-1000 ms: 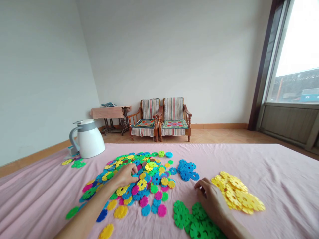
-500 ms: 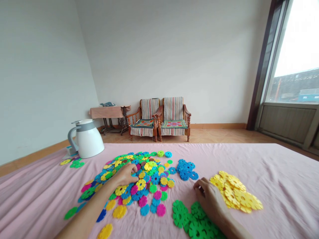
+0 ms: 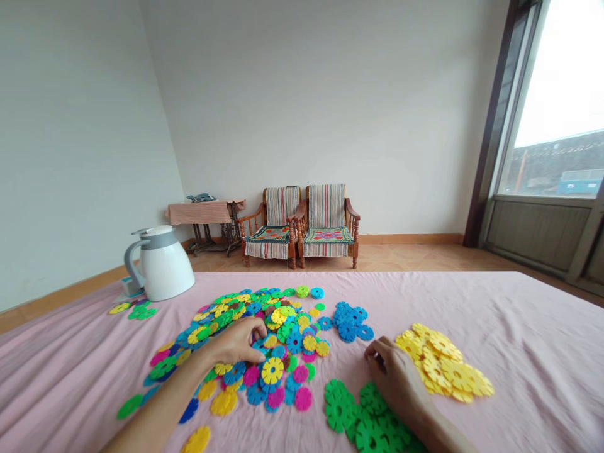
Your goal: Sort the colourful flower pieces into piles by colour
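Over the mixed heap [image 3: 285, 332], the left hand [image 3: 238, 341] had its thumb and forefinger apart, with blue and yellow pieces showing in the gap; its other fingers were mostly hidden from me. The right hand [image 3: 391, 368] was loosely curled, and I could not tell whether its fingertips pinched anything.

The pieces lay overlapped beneath the left fingers, so I judged that a neat pick there called for a small pinch on the rim of one piece, then a lift straight up; a wide grab could drag the neighbours along. A yellow disc [image 3: 272, 371] lay near the thumb, on top of the others, and looked easy to take by its notched edge.

My own left forearm was the main obstacle, hiding part of the heap's near side. The right forearm likewise covered part of the green pile [image 3: 372, 421], so I thought a low sweep of that wrist could scatter it. The blue pile [image 3: 349, 323] sat ahead of the right hand, the yellow pile [image 3: 441, 362] just beside it, all on a wrinkled pink cloth [image 3: 528, 352].

Farther out, a jug [image 3: 167, 270] stood at the left, and two chairs [image 3: 329, 233] stood against the wall.
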The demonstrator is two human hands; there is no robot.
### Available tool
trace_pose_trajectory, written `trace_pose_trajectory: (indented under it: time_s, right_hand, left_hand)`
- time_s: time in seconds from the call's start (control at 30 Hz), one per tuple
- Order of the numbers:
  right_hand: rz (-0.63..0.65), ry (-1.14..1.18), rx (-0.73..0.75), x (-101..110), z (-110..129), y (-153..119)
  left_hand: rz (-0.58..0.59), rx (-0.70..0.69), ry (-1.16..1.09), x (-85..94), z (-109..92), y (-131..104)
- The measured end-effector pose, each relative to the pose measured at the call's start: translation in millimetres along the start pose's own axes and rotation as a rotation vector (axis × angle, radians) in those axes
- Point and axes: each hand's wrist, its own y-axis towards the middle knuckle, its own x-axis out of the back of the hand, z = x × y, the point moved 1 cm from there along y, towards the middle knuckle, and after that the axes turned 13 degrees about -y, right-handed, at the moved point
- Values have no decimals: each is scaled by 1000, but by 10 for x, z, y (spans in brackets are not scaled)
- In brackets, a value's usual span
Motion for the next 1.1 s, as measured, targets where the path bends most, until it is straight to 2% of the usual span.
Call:
trace_pose_trajectory:
  time_s: [0.1, 0.17, 0.27, 0.37, 0.43, 0.53, 0.63, 0.73, 0.97, 1.1]
  right_hand:
    - [7, 6, 0, 2, 5, 1]
    - [6, 4, 0, 11, 14, -1]
    - [-3, 0, -5, 17, 21, -5]
    - [4, 0, -10, 12, 19, -4]
    - [10, 2, -9, 14, 21, -1]
    - [6, 2, -9, 31, 35, 0]
    - [4, 0, -13, 48, 53, -2]
    - [-5, 2, -14, 54, 67, -4]
    - [-9, 14, -51, 57, 86, 7]
    - [-12, 9, -50, 52, 96, 8]
  left_hand:
    - [11, -54, 7, 23, -116, -36]
    - [-69, -73, 72, 70, -126, -40]
    - [-250, -48, 273, 159, -90, -40]
    - [-329, 20, 421, 211, -109, -41]
    - [-344, 17, 419, 209, -193, -25]
    - [-316, -101, 280, 142, -384, 62]
    - [-278, -205, 142, 28, -526, 249]
    - [-302, -233, 107, -75, -568, 540]
    - [-305, -153, 170, -177, -633, 1345]
    - [-288, -81, 243, -247, -715, 1647]
